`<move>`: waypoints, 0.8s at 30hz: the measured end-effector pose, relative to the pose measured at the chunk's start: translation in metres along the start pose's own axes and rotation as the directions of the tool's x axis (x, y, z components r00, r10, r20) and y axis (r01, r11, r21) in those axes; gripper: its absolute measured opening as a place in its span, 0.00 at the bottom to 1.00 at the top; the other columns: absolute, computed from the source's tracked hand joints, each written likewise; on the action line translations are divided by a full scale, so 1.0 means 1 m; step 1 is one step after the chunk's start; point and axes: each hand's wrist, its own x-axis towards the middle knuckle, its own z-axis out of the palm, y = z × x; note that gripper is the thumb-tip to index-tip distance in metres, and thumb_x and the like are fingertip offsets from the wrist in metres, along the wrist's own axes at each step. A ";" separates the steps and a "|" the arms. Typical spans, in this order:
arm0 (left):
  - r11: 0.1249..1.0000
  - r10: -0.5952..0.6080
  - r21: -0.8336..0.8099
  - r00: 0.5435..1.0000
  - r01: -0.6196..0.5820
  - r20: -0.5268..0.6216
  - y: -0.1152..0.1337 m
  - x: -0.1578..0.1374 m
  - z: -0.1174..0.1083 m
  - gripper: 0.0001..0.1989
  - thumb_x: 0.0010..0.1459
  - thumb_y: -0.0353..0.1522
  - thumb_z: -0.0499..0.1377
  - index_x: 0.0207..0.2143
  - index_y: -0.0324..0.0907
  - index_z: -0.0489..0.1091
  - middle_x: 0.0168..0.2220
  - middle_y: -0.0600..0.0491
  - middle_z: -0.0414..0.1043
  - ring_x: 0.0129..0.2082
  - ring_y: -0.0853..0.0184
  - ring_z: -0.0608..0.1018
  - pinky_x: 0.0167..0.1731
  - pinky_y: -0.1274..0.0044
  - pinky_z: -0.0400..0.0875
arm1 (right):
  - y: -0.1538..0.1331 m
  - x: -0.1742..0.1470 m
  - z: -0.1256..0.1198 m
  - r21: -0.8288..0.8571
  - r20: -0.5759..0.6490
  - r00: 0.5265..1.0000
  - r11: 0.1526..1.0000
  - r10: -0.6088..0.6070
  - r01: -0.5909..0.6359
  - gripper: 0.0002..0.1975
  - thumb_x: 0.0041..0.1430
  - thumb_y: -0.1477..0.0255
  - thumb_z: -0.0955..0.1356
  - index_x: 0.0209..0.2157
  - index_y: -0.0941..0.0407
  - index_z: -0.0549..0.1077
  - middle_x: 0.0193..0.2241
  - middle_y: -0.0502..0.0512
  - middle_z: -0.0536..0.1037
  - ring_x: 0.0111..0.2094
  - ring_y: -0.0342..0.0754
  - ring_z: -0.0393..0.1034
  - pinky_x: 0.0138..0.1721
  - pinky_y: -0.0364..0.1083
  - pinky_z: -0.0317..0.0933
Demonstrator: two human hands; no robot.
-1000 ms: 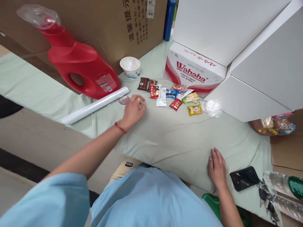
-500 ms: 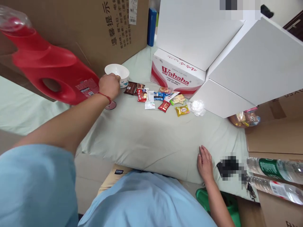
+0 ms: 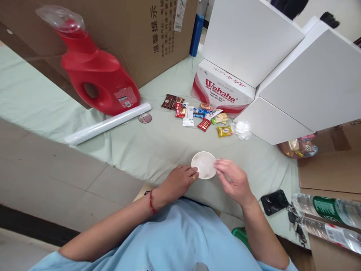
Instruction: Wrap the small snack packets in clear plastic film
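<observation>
A shallow-looking, round white bowl (image 3: 203, 165) near the front edge of a table (image 3: 160, 150) covered in pale green cloth, between the person's two hands. The left hand (image 3: 180, 181) has its fingers drawn narrow on the near left rim, holding it; the right hand (image 3: 233, 180) brings slightly blurred fingers to the opposite rim, and whether they grip or merely touch cannot be told. Opposed contact presumably steadies a light vessel. Small, multicoloured wrapped snack packets (image 3: 199, 113) lie clustered beyond, probably for easy reach. Compared with the frame half a second earlier, the bowl has travelled from beside the red plastic jug (image 3: 105, 77) to the front; the right hand, then flat on the cloth, has joined it; the packets keep their arrangement.
</observation>
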 end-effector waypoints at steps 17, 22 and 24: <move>0.980 -0.148 -0.168 0.954 0.106 -0.260 -0.003 -0.026 0.024 0.28 0.64 0.19 0.51 0.64 0.44 0.65 0.64 0.43 0.72 0.57 0.60 0.80 0.52 0.65 0.81 | -0.008 0.052 0.062 -0.413 0.594 0.728 0.906 0.342 -0.088 0.20 0.64 0.76 0.66 0.55 0.56 0.77 0.49 0.64 0.80 0.45 0.56 0.78 0.46 0.51 0.70; 0.965 -0.137 -0.256 0.936 0.053 -0.324 0.004 -0.027 0.029 0.33 0.67 0.22 0.52 0.71 0.47 0.50 0.66 0.40 0.68 0.64 0.59 0.75 0.58 0.63 0.78 | -0.001 0.011 0.048 0.133 0.280 0.941 0.963 0.189 -0.233 0.18 0.57 0.77 0.66 0.48 0.54 0.78 0.43 0.57 0.77 0.40 0.49 0.74 0.43 0.47 0.69; 0.961 -0.128 -0.276 0.931 0.031 -0.343 0.006 -0.027 0.032 0.33 0.68 0.23 0.52 0.72 0.48 0.48 0.64 0.39 0.68 0.63 0.58 0.75 0.57 0.63 0.79 | 0.006 -0.005 0.040 0.400 0.162 0.959 0.873 0.234 -0.280 0.16 0.55 0.73 0.69 0.47 0.53 0.78 0.40 0.55 0.77 0.35 0.48 0.72 0.35 0.45 0.69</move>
